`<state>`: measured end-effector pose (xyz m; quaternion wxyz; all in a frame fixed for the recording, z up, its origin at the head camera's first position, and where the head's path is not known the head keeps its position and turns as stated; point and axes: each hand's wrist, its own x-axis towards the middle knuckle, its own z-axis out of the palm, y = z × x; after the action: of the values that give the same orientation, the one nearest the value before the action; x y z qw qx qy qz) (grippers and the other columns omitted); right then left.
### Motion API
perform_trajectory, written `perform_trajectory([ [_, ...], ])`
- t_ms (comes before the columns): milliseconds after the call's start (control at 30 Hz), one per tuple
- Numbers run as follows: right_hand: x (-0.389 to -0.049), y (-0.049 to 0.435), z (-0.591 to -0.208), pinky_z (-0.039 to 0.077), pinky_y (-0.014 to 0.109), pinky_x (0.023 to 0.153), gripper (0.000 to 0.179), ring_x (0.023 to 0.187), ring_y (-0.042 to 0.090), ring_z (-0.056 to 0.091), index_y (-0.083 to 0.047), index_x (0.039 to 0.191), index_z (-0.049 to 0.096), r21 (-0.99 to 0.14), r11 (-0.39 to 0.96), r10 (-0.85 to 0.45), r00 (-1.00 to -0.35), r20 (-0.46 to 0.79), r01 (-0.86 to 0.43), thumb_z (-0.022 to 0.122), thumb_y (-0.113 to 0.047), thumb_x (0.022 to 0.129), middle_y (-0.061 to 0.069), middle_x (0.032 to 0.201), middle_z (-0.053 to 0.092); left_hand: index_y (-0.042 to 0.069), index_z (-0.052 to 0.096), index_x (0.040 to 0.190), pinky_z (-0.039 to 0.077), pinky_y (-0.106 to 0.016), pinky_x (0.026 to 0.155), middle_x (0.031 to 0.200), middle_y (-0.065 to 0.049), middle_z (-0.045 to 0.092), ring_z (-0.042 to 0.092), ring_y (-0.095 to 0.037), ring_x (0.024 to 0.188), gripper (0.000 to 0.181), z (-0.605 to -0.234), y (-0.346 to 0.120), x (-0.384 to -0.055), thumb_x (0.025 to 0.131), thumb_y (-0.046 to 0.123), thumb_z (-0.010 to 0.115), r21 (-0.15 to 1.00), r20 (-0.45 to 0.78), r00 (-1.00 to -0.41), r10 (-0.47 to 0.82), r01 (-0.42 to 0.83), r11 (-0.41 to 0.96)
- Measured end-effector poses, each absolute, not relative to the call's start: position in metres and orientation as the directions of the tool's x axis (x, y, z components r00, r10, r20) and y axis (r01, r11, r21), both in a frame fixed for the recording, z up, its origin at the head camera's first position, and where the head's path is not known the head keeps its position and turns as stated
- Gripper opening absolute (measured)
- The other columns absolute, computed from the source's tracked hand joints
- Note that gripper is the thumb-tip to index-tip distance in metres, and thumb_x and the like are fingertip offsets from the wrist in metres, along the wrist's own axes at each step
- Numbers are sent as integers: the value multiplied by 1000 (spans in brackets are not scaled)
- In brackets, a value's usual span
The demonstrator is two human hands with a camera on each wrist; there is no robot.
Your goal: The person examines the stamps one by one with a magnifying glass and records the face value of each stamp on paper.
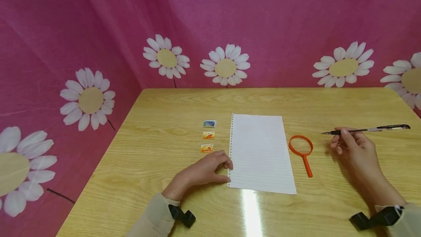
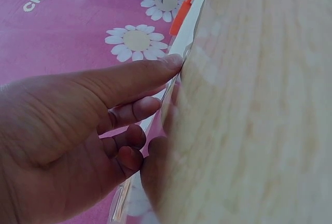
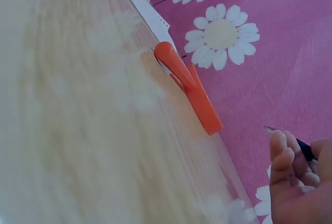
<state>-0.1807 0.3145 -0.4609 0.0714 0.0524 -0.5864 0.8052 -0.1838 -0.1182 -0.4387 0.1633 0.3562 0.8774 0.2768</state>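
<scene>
A sheet of lined paper (image 1: 258, 153) with a punched left edge lies on the table. My left hand (image 1: 205, 169) rests at its lower left edge, thumb and fingertips touching the paper's border; in the left wrist view the fingers are loosely bent and the thumb (image 2: 140, 79) is nearly straight. My right hand (image 1: 356, 151) pinches a pen (image 1: 358, 130) above the table at the right, its tip pointing left. The pen's dark tip also shows past the fingers in the right wrist view. Between paper and right hand lies an orange magnifying glass (image 1: 306, 165).
Three small stamp-like pictures stand in a column left of the paper: a blue one (image 1: 209, 124), a yellow one (image 1: 208, 135) and another yellow one (image 1: 207, 148). A pink cloth with daisies (image 1: 279, 21) hangs behind the wooden table (image 1: 148, 138).
</scene>
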Motion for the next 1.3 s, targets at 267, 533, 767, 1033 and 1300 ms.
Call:
perform_trajectory([
  [267, -180, 307, -459, 48, 21, 53, 23, 65, 8, 64, -3, 110, 57, -965, -227, 18, -991, 129, -130, 47, -23, 103, 1, 80, 69, 14, 65, 105, 39, -18, 81, 100, 4, 57, 45, -8, 88, 24, -438, -118, -184, 87, 26, 75, 611, -89, -695, 714, 528, 590],
  [533, -174, 278, -449, 50, 17, 56, 9, 64, 2, 64, -15, 99, 63, -994, -70, -8, -996, 90, -89, 55, -10, 99, -7, 77, 72, 14, 65, 106, 41, -19, 83, 101, 3, 57, 47, -8, 89, 25, -437, -119, -184, 86, 26, 75, 609, -90, -694, 714, 529, 591],
  [767, -172, 246, -448, 50, 15, 57, 14, 64, 2, 61, -17, 95, 63, -992, -82, -44, -994, 98, -94, 55, -6, 99, -9, 76, 72, 14, 65, 106, 44, -21, 86, 101, 2, 57, 49, -8, 91, 25, -439, -120, -184, 86, 25, 76, 609, -70, -685, 725, 546, 575],
  [1033, -176, 223, -446, 48, 15, 59, 12, 66, 0, 57, -23, 92, 63, -992, 120, -5, -999, 36, -36, 61, -11, 97, -16, 78, 66, 14, 65, 106, 44, -20, 88, 102, 2, 57, 50, -7, 93, 25, -442, -120, -185, 86, 26, 75, 606, -72, -686, 724, 546, 578],
  [1300, -177, 201, -441, 50, 15, 61, 7, 69, -3, 58, -17, 96, 60, -976, 212, -15, -999, 39, -42, 63, -11, 95, -18, 80, 64, 14, 65, 106, 44, -21, 89, 102, 2, 58, 51, -8, 93, 25, -441, -119, -186, 86, 25, 75, 603, -73, -681, 729, 551, 576],
])
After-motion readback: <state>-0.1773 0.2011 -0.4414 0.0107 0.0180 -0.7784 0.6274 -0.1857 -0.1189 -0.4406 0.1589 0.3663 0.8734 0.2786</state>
